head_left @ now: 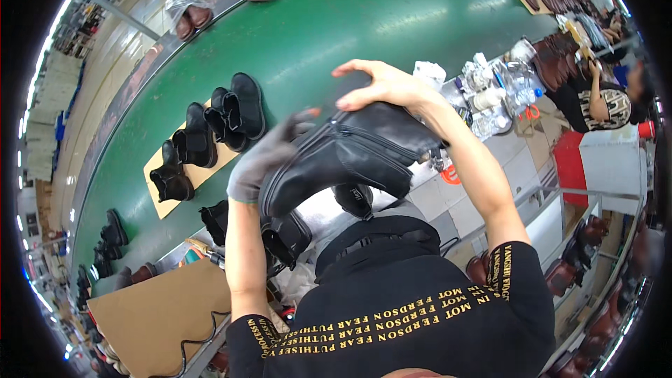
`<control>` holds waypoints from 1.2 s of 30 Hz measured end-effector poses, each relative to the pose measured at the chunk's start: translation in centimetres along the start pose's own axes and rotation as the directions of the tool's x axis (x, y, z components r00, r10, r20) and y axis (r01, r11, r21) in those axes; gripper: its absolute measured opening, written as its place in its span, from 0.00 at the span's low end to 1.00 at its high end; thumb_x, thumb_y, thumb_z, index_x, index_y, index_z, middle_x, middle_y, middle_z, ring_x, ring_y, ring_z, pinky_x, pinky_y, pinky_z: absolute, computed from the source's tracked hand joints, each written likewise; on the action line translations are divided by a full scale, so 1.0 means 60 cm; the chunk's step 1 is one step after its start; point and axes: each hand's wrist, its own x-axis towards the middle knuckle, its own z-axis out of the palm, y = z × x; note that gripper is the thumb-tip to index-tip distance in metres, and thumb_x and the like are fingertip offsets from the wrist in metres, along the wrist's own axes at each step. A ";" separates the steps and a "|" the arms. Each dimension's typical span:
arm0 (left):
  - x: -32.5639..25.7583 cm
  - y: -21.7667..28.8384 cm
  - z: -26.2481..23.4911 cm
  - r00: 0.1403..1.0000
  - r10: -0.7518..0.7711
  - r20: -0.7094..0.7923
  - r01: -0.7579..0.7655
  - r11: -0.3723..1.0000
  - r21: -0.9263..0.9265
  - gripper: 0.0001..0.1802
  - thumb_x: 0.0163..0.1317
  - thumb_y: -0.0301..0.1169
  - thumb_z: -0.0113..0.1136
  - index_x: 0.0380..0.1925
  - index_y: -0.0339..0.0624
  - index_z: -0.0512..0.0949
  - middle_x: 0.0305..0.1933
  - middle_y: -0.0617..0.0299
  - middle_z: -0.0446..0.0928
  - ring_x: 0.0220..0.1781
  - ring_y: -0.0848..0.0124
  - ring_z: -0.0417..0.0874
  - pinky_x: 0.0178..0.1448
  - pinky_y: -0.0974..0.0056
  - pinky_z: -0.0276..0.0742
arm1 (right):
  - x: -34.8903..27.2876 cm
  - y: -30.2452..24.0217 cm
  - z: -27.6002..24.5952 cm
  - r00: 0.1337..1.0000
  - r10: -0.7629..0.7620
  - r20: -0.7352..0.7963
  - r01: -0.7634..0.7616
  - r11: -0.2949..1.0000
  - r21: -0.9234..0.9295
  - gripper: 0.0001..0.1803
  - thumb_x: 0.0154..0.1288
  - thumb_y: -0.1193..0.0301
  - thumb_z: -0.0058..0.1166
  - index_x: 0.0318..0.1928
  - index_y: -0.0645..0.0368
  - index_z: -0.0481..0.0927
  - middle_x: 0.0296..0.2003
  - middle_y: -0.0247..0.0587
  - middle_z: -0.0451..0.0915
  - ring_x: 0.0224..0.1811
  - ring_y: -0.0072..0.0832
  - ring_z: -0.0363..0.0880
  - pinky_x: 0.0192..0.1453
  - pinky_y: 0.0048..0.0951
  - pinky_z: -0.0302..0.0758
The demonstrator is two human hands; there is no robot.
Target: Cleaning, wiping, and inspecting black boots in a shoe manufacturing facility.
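A black leather ankle boot (pixel 322 168) is held up in front of me, tilted, its toe low on the left and its zipped shaft toward the right. My left hand (pixel 262 168), in a grey glove, grips it from the left side; some fingers are hidden or blurred. Bare, my right hand (pixel 392 87) is over the upper edge of the boot, thumb and forefinger around a dark, blurred thing I cannot make out. Below the raised boot, another black boot (pixel 352 199) is at my lap, partly covered.
Several black boots (pixel 198 136) stand on cardboard on the green table (pixel 315 35) to the left. Bottles, wrappers and orange-handled scissors (pixel 532 112) crowd its right end. Brown shoes (pixel 584 238) fill a rack on the right. Cardboard (pixel 154 318) lies lower left; a co-worker (pixel 602 105) is far right.
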 end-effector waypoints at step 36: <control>-0.007 -0.116 0.004 0.799 0.070 -0.597 -0.490 0.652 -0.579 0.22 0.63 0.36 0.43 0.50 0.30 0.69 0.50 0.50 0.74 0.51 0.60 0.76 0.59 0.60 0.69 | -0.046 0.427 0.157 0.910 0.009 -0.416 -0.234 0.838 -0.493 0.08 0.48 0.71 0.53 0.25 0.62 0.81 0.23 0.50 0.79 0.26 0.39 0.80 0.32 0.36 0.75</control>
